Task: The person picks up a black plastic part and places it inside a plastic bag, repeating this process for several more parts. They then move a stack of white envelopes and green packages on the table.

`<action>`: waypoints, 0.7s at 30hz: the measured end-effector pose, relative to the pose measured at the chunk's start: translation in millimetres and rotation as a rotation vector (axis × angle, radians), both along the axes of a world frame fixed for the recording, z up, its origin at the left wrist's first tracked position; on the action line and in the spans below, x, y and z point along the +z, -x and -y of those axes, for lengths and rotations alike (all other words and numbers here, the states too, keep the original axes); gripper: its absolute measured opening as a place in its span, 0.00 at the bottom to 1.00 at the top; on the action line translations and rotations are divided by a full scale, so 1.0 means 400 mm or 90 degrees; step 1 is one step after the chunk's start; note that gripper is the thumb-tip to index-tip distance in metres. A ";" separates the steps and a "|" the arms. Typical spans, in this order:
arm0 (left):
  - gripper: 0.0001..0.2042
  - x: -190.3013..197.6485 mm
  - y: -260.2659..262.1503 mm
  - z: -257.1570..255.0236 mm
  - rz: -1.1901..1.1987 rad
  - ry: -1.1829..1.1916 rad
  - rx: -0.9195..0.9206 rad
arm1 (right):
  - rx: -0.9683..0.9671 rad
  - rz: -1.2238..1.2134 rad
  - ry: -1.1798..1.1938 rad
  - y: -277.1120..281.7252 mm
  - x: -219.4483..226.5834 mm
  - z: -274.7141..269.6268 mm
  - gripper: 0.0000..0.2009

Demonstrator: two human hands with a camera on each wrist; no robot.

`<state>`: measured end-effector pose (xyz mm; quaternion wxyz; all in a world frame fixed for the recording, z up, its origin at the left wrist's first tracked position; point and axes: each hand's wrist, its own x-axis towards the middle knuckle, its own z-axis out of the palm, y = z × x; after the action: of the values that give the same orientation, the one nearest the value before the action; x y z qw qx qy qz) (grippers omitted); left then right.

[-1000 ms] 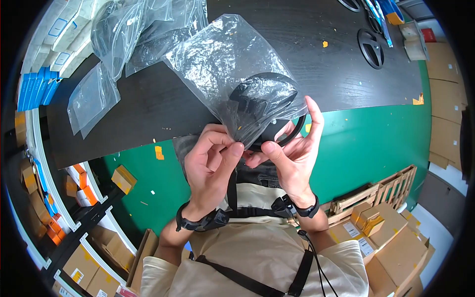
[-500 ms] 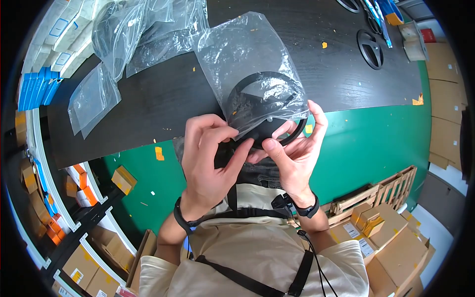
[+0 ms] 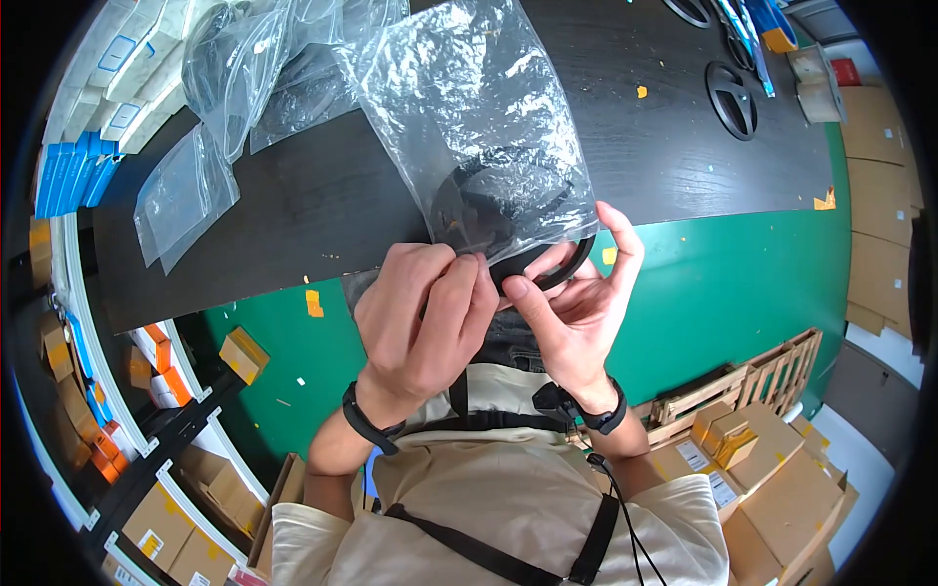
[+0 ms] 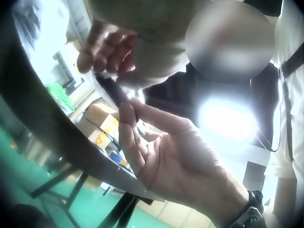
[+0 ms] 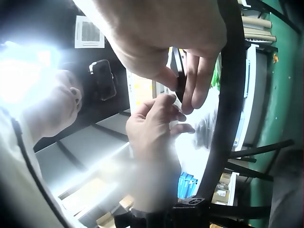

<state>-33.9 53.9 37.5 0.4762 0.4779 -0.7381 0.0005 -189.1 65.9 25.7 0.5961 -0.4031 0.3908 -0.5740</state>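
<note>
Pinching the near edge of a clear bag, by the look of it, the left hand has its fingers curled and their tips together beside the hub of a black wheel. The right hand grips the wheel's near right rim between thumb and fingers, its index finger reaching up along the bag's edge. The wheel is held above the near edge of the dark worktop, film over its far part and the near right rim bare. The thin film could snag on the rim or tear if the left fingers pull it too hard, and the wheel could drop towards the green floor if the right thumb's hold slackens. Farther out, more clear bags lie on the far left, near white boxes and blue boxes, while a second wheel rests far right. The white boxes bear blue-outlined labels, and cartons at near right carry white labels; all the print is too small to read, and no brand can be made out.
</note>
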 end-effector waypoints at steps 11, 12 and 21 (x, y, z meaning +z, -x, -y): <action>0.10 -0.002 0.031 -0.019 0.049 -0.055 -0.046 | -0.065 0.030 -0.052 -0.007 0.021 0.009 0.47; 0.10 -0.001 0.033 -0.024 0.049 -0.072 -0.045 | -0.067 0.051 -0.068 -0.008 0.024 0.005 0.47; 0.11 0.046 0.048 -0.054 0.058 -0.123 -0.060 | -0.020 0.044 -0.042 0.020 0.017 -0.005 0.45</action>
<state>-52.9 75.3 56.0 0.3933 0.4859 -0.7773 -0.0715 -197.2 67.8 32.6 0.6127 -0.3572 0.3951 -0.5839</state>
